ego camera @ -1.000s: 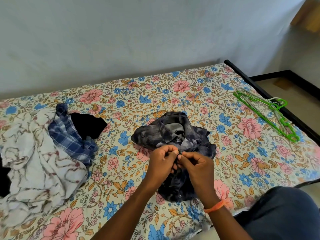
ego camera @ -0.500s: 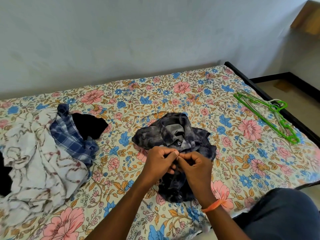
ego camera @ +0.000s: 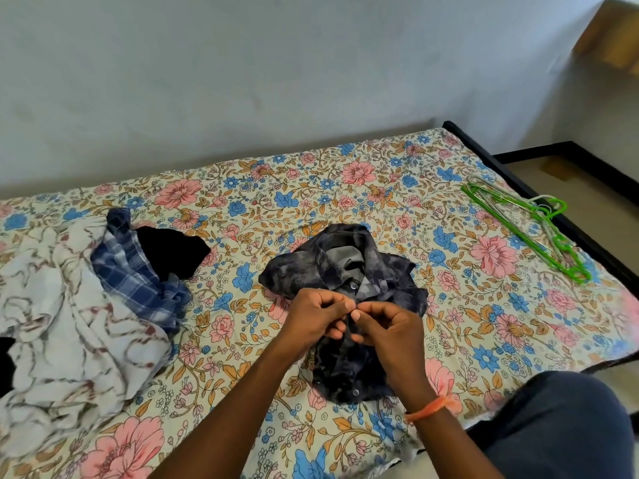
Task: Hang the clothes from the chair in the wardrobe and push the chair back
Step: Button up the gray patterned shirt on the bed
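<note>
Both hands meet over the front placket of the dark mottled shirt (ego camera: 345, 271), which lies crumpled mid-bed. Left hand (ego camera: 316, 318) and right hand (ego camera: 389, 331) each pinch the placket edge, thumb against forefinger, tips nearly touching; other fingers curled. Versus half a second and a second ago: same pinch, same spot just below the visible button (ego camera: 353, 286), only small finger shifts. My read: working a button, can't tell if fastening or undoing, and it isn't through. So no real task progress; the shirt isn't on a hanger. Orange band (ego camera: 427, 409) on the right wrist. To the left, a heap: white patterned cloth (ego camera: 58, 326), blue plaid shirt (ego camera: 133, 274) on top of it, black garment (ego camera: 173, 248) beside that, all waiting. Floral bedsheet (ego camera: 363, 174) under everything. Far right by the bed edge, green hangers (ego camera: 529, 233) lie stacked, well apart from the shirt. No containers in view; neither wardrobe nor chair shows. Likely next: finish the button, then reach for a hanger.
</note>
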`<action>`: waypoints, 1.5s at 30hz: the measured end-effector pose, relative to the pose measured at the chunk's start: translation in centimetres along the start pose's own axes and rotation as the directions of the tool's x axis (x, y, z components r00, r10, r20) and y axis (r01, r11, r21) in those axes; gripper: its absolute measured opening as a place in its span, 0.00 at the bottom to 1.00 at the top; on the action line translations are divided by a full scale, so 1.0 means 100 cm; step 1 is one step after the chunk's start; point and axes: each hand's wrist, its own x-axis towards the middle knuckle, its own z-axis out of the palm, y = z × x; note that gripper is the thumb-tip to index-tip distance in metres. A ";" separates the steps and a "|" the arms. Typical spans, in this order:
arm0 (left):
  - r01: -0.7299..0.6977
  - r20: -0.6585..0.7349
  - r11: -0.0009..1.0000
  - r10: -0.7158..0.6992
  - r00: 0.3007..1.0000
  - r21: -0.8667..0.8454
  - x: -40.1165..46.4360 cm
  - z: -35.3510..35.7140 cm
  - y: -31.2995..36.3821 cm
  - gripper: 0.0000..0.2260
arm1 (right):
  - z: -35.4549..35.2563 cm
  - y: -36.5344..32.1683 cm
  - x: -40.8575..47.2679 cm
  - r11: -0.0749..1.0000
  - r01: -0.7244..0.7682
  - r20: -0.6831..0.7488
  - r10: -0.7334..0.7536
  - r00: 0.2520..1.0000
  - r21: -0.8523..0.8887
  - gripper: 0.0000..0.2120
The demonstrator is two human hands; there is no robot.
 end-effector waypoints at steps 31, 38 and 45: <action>-0.165 -0.105 0.867 0.241 0.965 0.471 0.001 0.026 0.001 0.07 | -0.011 0.021 0.026 0.929 -0.261 0.162 0.224 0.961 0.263 0.04; 0.135 0.075 0.973 -0.123 0.990 -0.188 -0.002 0.025 0.004 0.11 | -0.004 0.017 0.026 0.808 -0.375 0.241 0.294 0.925 0.455 0.08; 0.153 0.086 0.931 -0.132 0.988 -0.332 -0.005 0.021 0.004 0.11 | 0.000 0.014 0.027 0.784 -0.415 0.251 0.333 0.909 0.461 0.06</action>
